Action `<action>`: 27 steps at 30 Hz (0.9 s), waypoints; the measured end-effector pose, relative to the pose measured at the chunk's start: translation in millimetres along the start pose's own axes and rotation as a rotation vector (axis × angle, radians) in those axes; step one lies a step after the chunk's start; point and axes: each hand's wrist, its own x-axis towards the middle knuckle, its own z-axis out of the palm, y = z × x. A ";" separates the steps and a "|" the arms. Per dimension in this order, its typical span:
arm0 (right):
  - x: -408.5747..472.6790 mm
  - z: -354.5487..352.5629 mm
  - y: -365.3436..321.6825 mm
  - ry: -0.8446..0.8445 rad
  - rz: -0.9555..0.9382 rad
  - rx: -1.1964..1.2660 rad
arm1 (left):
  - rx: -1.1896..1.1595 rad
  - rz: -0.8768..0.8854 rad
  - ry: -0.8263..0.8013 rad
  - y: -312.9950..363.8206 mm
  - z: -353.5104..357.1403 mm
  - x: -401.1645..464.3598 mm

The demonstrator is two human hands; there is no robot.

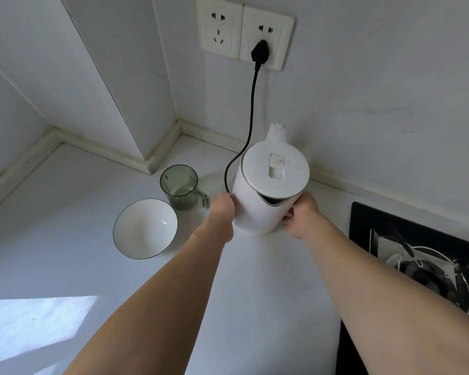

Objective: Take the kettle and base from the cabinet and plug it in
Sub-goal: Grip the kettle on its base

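While your left hand (222,209) and right hand (301,215) hold its smooth round sides, the white plastic kettle (266,190) stands upright on the pale counter (65,201). Its black cord (251,117) climbs to the plug (260,51) at 12 o'clock. At 9 o'clock, a ribbed green glass cup (180,186) and a shiny white bowl (145,228) hold nothing.

One white kettle (266,190), one black plug (260,50) with one cord (251,115), and two wall sockets (219,25). On the counter (65,212): one white bowl (145,229) and one green glass mug (180,186). One gas burner (423,263) at the counter's right edge. Two hands (222,209).
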 end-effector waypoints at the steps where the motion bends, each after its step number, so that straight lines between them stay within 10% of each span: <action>1: -3.1 0.8 -11.2 0.013 -0.021 0.032 | -0.010 0.005 0.001 3.5 0.3 -2.3; 5: -17.5 7.3 -61.3 0.034 -0.206 0.112 | 0.039 0.132 -0.056 35.7 4.9 -13.0; 11: -38.4 35.4 -136.9 0.065 -0.789 -0.602 | -0.087 0.220 -0.038 104.2 9.8 -5.9; 14: -43.0 62.6 -164.5 -0.004 -0.782 -0.841 | -0.058 0.210 -0.032 122.1 15.4 9.2; 16: -39.1 81.4 -176.9 -0.010 -0.756 -0.964 | 0.597 0.444 0.022 118.2 22.9 17.4; 27: -7.8 143.6 -177.9 -0.102 -0.717 -0.961 | 0.928 0.642 -0.007 141.8 31.4 61.7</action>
